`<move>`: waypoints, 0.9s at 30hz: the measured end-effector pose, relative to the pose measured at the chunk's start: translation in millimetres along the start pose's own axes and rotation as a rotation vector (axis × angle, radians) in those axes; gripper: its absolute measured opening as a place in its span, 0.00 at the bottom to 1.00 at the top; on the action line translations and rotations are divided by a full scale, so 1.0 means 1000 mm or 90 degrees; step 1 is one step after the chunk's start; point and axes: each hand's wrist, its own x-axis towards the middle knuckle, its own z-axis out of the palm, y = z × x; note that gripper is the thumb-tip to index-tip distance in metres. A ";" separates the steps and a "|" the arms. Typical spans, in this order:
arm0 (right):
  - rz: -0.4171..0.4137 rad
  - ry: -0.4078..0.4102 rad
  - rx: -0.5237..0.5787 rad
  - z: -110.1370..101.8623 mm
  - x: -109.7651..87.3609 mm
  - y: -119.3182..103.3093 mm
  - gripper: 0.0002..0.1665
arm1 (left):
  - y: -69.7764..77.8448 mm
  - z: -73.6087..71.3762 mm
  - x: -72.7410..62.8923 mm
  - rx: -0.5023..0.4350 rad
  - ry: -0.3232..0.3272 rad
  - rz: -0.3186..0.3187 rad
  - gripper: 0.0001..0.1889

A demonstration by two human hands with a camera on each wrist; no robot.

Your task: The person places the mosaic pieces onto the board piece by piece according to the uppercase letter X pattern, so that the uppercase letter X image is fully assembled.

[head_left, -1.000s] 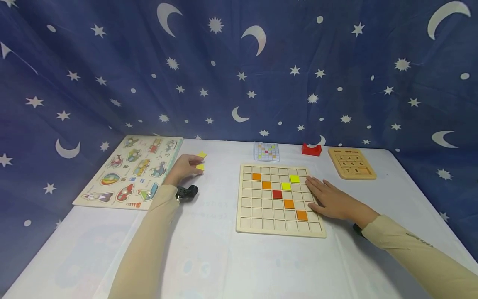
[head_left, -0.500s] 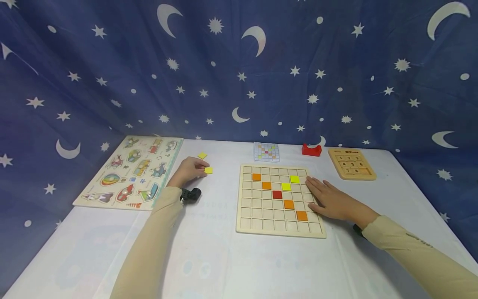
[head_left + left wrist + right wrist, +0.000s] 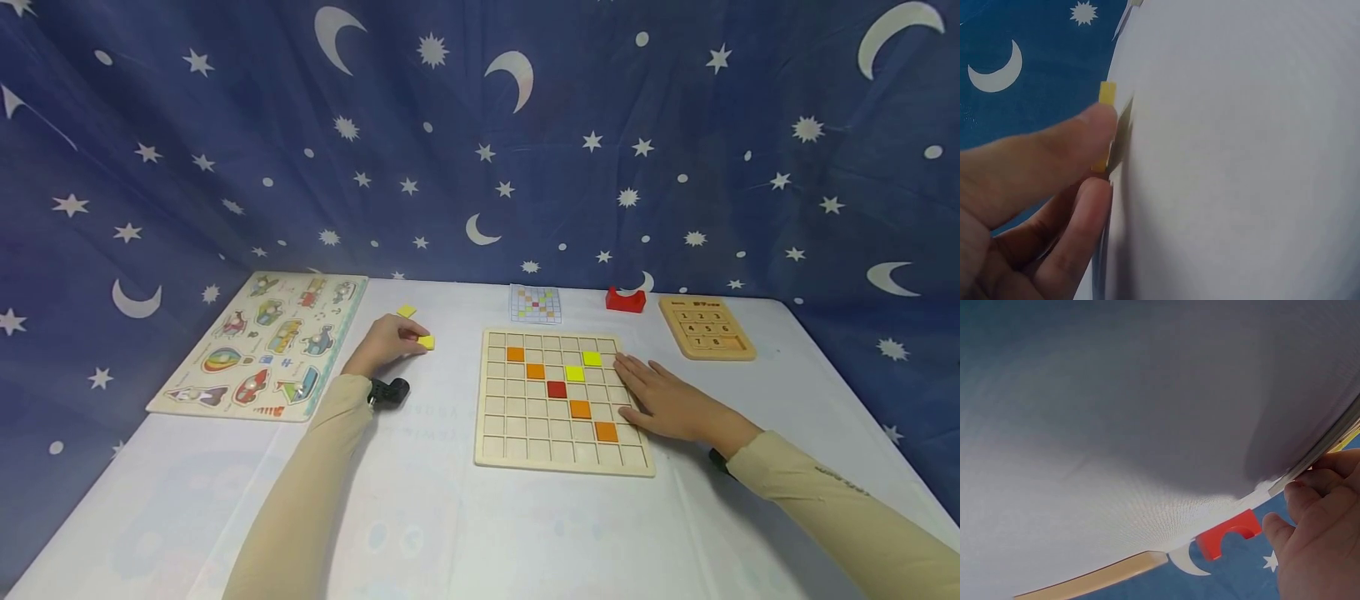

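My left hand (image 3: 386,343) pinches a yellow square tile (image 3: 426,342) just above or on the white table; I cannot tell which. In the left wrist view the thumb presses the tile (image 3: 1107,94) from one side, and the other fingers are curled below. Behind that hand a second yellow tile (image 3: 407,311) lies on the table. A wooden grid board (image 3: 517,454) sits at the middle, with orange, red and yellow tiles in some squares, running in diagonals. My right hand (image 3: 663,402) rests at the board's right edge, fingers extended and holding nothing.
A picture puzzle board (image 3: 258,350) lies at the left. A small printed grid card (image 3: 536,305) and a red notched block (image 3: 626,301) stand along the back. A wooden number puzzle (image 3: 707,329) is at the back right, before a star-patterned curtain (image 3: 480,150).
My left hand has moved a little to the right with one yellow tile, away from the second tile, which stays put. The right hand and the grid board have not moved.
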 end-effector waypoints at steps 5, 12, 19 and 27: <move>0.002 -0.001 0.002 0.000 0.000 0.000 0.48 | 0.005 0.005 0.000 -0.014 -0.004 0.029 0.15; 0.010 -0.011 0.001 -0.001 0.001 -0.001 0.48 | 0.023 0.014 0.001 -0.063 -0.017 0.075 0.14; 0.004 -0.010 0.001 -0.004 0.000 -0.001 0.48 | 0.051 0.026 -0.002 -0.117 -0.042 0.095 0.15; -0.003 -0.010 0.001 -0.003 0.000 0.000 0.47 | 0.079 0.046 -0.010 -0.143 -0.089 0.094 0.15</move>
